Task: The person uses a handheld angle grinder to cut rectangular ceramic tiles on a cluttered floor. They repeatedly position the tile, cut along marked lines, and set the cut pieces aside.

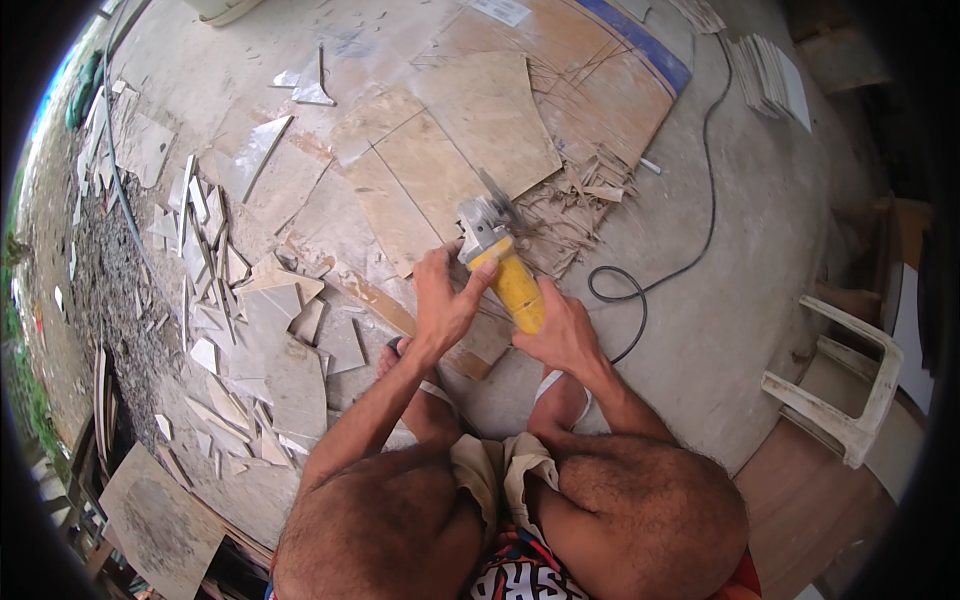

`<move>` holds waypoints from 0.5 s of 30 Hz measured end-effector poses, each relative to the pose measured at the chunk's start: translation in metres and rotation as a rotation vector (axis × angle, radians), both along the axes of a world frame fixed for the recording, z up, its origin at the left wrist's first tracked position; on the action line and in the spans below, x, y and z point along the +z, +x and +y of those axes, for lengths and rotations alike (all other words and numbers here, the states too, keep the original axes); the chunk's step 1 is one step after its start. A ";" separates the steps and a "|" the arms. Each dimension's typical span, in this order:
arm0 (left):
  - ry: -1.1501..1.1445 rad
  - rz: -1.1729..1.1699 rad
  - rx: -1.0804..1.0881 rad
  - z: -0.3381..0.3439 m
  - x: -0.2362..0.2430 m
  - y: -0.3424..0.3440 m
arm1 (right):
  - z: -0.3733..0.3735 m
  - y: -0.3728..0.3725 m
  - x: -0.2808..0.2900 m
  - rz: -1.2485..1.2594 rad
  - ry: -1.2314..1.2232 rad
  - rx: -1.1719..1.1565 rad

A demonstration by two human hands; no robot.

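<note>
A yellow angle grinder (515, 280) with a grey metal head is tilted over a beige tile (445, 160) marked with straight lines; a dark blur shows beside the head, at its disc. My left hand (442, 300) grips the front of the grinder, thumb along the body. My right hand (565, 330) is wrapped round its rear end. A black cord (630, 296) loops across the floor to the right. Broken, thin shards (585, 200) lie right of the tile. My bare legs and sandalled feet are below my hands.
Broken tile pieces (215, 260) are heaped at left, beside rough gravelly ground (85, 270). A larger board with a blue edge (630, 90) lies beyond the tile. Stacked tiles (770, 85) stand upper right. A dirty white plastic stool (870, 400) is at right, a loose tile (160, 520) lower left.
</note>
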State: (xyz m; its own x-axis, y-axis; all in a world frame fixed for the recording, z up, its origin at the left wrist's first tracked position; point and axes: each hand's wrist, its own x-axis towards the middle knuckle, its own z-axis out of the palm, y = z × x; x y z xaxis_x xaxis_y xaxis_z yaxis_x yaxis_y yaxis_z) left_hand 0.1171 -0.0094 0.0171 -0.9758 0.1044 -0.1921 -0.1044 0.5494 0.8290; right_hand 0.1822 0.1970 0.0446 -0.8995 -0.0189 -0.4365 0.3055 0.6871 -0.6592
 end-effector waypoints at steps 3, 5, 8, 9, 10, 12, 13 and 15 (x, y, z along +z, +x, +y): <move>0.015 0.002 0.032 -0.003 -0.004 -0.007 | -0.004 -0.011 0.005 -0.022 -0.012 -0.001; 0.019 -0.002 0.045 -0.003 -0.006 -0.015 | -0.005 -0.019 0.006 -0.030 -0.020 -0.013; -0.009 -0.088 0.011 -0.010 -0.006 -0.032 | -0.009 -0.029 0.003 -0.016 -0.038 -0.026; -0.026 -0.098 0.008 -0.011 -0.005 -0.036 | -0.010 -0.032 0.003 -0.006 -0.041 -0.025; -0.018 -0.116 0.007 -0.011 -0.003 -0.039 | -0.010 -0.034 0.001 -0.002 -0.044 -0.025; -0.001 -0.151 0.004 -0.010 0.002 -0.045 | -0.011 -0.038 -0.003 0.001 -0.037 -0.003; -0.008 -0.148 0.004 -0.011 0.001 -0.045 | -0.011 -0.038 -0.004 0.006 -0.032 0.009; -0.024 -0.142 0.002 -0.011 0.001 -0.044 | -0.011 -0.038 -0.003 0.008 -0.031 0.014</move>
State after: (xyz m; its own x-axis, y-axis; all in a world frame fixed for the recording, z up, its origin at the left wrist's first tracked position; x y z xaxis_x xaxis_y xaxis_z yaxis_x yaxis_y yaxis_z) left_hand 0.0730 -0.0208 0.0179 -0.9388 0.0960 -0.3308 -0.2211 0.5685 0.7924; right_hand 0.1445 0.1860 0.0412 -0.9025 -0.0453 -0.4284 0.2905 0.6704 -0.6827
